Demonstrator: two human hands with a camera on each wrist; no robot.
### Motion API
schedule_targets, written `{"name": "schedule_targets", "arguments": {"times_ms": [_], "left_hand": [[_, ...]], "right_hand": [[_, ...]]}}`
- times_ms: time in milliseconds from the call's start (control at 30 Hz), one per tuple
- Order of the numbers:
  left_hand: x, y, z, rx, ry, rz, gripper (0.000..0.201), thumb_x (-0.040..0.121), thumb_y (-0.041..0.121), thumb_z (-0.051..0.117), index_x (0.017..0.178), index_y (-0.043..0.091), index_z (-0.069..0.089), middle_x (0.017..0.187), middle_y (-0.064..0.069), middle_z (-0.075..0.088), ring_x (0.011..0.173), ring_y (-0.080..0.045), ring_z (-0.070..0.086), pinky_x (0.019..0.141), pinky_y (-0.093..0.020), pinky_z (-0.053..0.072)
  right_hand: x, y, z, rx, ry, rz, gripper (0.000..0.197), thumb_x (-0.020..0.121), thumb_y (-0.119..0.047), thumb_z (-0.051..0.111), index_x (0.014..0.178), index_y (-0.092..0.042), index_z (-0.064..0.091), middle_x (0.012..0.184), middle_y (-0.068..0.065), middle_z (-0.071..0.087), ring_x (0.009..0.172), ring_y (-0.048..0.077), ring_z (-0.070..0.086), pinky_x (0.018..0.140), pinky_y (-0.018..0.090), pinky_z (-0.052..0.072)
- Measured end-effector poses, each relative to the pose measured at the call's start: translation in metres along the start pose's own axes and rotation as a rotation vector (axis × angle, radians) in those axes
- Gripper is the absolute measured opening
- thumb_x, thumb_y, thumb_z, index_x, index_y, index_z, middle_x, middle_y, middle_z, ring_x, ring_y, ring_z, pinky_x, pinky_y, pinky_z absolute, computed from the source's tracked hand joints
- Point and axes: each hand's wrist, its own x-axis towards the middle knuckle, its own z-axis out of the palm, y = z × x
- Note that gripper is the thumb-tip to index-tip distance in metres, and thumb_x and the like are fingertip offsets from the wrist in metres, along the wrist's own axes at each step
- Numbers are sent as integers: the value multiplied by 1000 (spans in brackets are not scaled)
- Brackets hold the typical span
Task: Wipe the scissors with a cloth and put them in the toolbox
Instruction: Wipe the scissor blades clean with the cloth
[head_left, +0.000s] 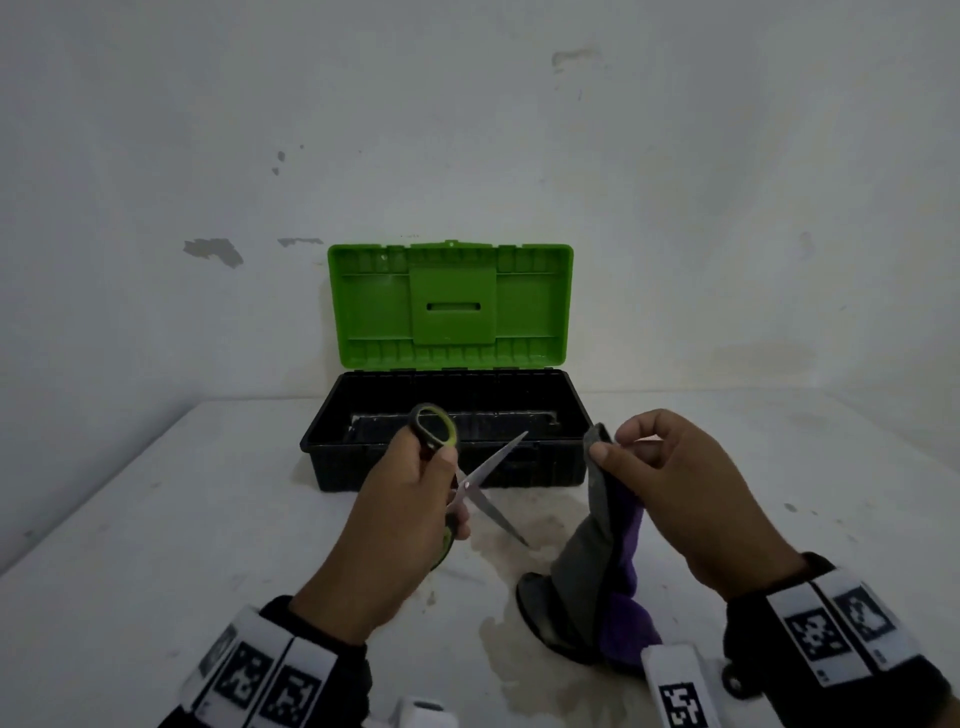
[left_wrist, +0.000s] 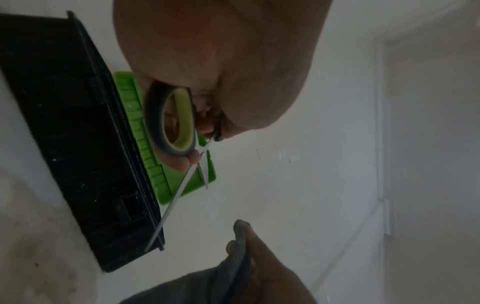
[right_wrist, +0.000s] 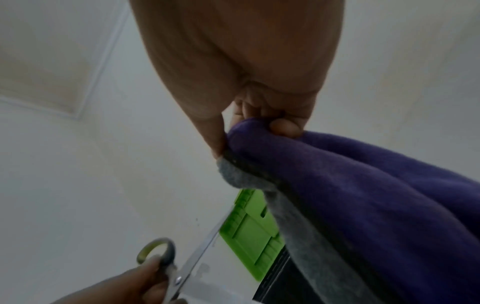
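My left hand (head_left: 415, 499) grips the scissors (head_left: 480, 480) by their grey and yellow-green handles, blades spread apart in front of the toolbox. In the left wrist view the scissors (left_wrist: 179, 179) show one handle ring and both thin blades. My right hand (head_left: 670, 467) pinches the top edge of a grey and purple cloth (head_left: 597, 561), whose lower end rests on the table. In the right wrist view the cloth (right_wrist: 350, 195) hangs from my fingertips, with the scissors (right_wrist: 189, 265) below it. The toolbox (head_left: 447, 431) is black with a green lid (head_left: 449, 306) standing open.
The white table (head_left: 156, 519) carries a stained patch under the cloth. A white wall (head_left: 727, 208) rises right behind the toolbox. The table's left edge runs diagonally at the left of the head view.
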Motion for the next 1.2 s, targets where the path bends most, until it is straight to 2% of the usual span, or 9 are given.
{"name": "schedule_targets", "arguments": {"times_ms": [167, 300, 467, 533, 667, 767, 867, 1000, 1200], "left_hand": [[9, -15, 8, 422, 10, 352, 10, 100, 28, 46, 93, 24, 51, 81, 4, 54, 71, -9, 54, 66, -26, 50], [3, -15, 14, 723, 9, 592, 16, 99, 32, 41, 94, 20, 51, 88, 5, 47, 68, -8, 47, 60, -18, 40], [2, -15, 11, 977, 34, 792, 14, 96, 24, 52, 85, 15, 55, 78, -1, 44, 51, -15, 38, 42, -32, 45], [1, -14, 11, 1010, 36, 849, 15, 92, 18, 62, 81, 13, 53, 74, -2, 43, 51, -13, 30, 39, -32, 41], [3, -16, 9, 970, 85, 910, 14, 93, 20, 61, 83, 10, 61, 78, -4, 48, 55, -13, 40, 45, -31, 46], [1, -17, 6, 778, 106, 813, 18, 90, 24, 67, 100, 11, 60, 95, 1, 48, 74, -9, 51, 65, -18, 49], [-5, -10, 2, 534, 189, 427, 41, 83, 38, 71, 115, 21, 51, 105, 9, 46, 87, -1, 51, 70, -8, 42], [-8, -1, -3, 231, 76, -72, 70, 66, 71, 64, 120, 29, 49, 104, 8, 60, 90, -7, 63, 75, -28, 56], [-14, 9, 3, 146, 71, 7, 47, 61, 63, 75, 97, 34, 64, 90, 8, 68, 80, -5, 65, 65, -22, 53]], "right_hand": [[-8, -10, 20, -37, -178, 91, 22, 85, -29, 75, 82, -9, 66, 65, 4, 65, 60, 14, 56, 54, 22, 42], [-11, -19, 34, 66, -253, 191, 65, 79, -59, 70, 76, 5, 57, 68, 14, 52, 64, 24, 48, 65, 38, 41], [-11, -28, 39, 100, -304, 305, 106, 60, -84, 68, 98, 15, 57, 91, 35, 63, 80, 48, 62, 88, 59, 53], [-14, -30, 38, 71, -290, 266, 93, 68, -73, 72, 89, 16, 58, 73, 21, 53, 66, 31, 50, 68, 49, 46], [-19, -26, 32, 84, -280, 221, 52, 83, -39, 75, 71, 10, 62, 60, 11, 50, 61, 22, 45, 64, 36, 39], [-26, -26, 29, 105, -210, 147, 45, 88, -31, 71, 68, 8, 62, 52, 6, 51, 49, 14, 46, 53, 23, 41], [-34, -24, 26, 99, -109, 39, 42, 91, -25, 68, 71, 11, 62, 48, 6, 51, 39, 9, 44, 42, 14, 39], [-44, -16, 32, 61, 2, -78, 36, 91, -28, 68, 69, 0, 65, 49, 7, 59, 43, 11, 51, 44, 18, 42], [-57, -6, 45, 39, 35, -134, 29, 86, -40, 68, 70, -16, 65, 58, 9, 65, 52, 24, 59, 51, 30, 48]]}}
